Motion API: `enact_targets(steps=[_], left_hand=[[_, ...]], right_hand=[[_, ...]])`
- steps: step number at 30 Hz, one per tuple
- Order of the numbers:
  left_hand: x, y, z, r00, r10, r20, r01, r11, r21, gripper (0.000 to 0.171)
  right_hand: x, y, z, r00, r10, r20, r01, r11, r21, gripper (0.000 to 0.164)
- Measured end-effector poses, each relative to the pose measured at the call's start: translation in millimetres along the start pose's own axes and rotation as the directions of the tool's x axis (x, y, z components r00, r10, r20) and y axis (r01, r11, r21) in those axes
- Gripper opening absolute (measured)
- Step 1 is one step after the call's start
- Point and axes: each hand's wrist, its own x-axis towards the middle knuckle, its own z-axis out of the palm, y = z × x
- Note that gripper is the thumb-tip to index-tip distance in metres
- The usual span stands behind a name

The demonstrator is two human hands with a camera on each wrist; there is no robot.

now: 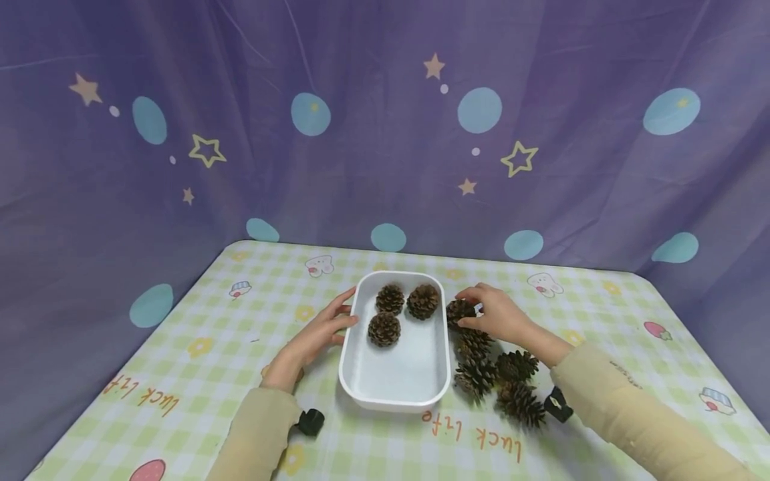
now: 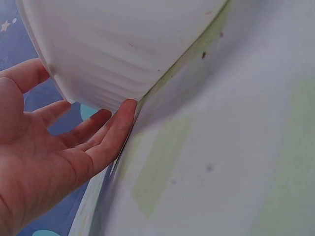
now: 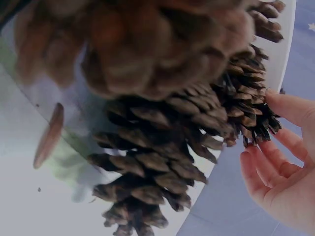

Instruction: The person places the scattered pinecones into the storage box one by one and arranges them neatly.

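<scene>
A white rectangular container (image 1: 415, 364) stands on the table, with three pine cones inside it: one (image 1: 390, 298) at the back left, another (image 1: 423, 302) at the back right and a third (image 1: 383, 329) in front. My left hand (image 1: 319, 334) rests its fingertips against the container's left side; the left wrist view shows its fingers (image 2: 120, 125) spread along the white wall. Just outside the right wall, my right hand (image 1: 499, 315) pinches a pine cone (image 1: 458, 314) between thumb and fingers. In the right wrist view this cone (image 3: 246, 98) is partly hidden behind nearer ones.
Several more pine cones (image 1: 476, 379) lie clustered to the container's right, under and in front of my right forearm. A checked cloth (image 1: 240, 361) covers the table. Behind it hangs a purple curtain (image 1: 373, 174). Loose brown scales (image 3: 49, 135) lie near the cones.
</scene>
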Motion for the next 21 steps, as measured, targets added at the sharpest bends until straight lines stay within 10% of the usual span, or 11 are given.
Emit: enact_targets(steps=[21], left_hand=[[1.6,-1.5,-1.4,1.0,-0.009,0.01,0.009,1.0,-0.011,0.06]], right_hand=[[-3,-8,-30,0.998,0.04,-0.051,-0.036,0.997,0.069,0.043]])
